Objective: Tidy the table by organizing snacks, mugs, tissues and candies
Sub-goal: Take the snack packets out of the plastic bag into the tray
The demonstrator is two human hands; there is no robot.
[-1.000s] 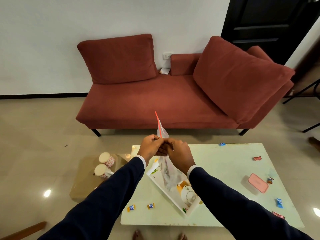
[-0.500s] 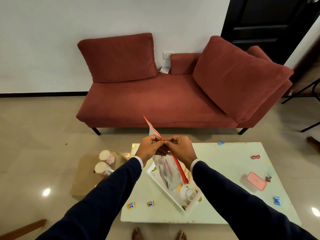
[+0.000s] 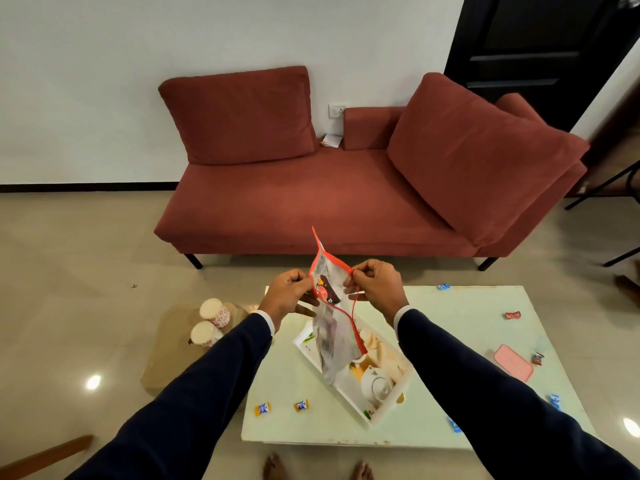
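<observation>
A clear zip bag (image 3: 334,336) with a red seal strip hangs in the air above the white table (image 3: 450,327). My left hand (image 3: 289,294) pinches one side of its mouth and my right hand (image 3: 375,282) pinches the other, and the mouth gapes between them. A snack packet shows inside the bag. Below it lies a white tray (image 3: 388,408) holding a small white teapot (image 3: 375,386). Wrapped candies (image 3: 301,406) lie scattered over the table. Two patterned mugs (image 3: 211,322) stand on a low brown stool (image 3: 166,341) at the left.
A pink lidded box (image 3: 512,362) sits at the table's right side. A red sofa (image 3: 311,202) with two cushions stands behind the table against the wall. My bare feet (image 3: 275,467) show at the table's near edge. Glossy tiled floor surrounds everything.
My hands were together on the bag's shut top; they have moved apart, pulling the red seal open so the mouth gapes.
</observation>
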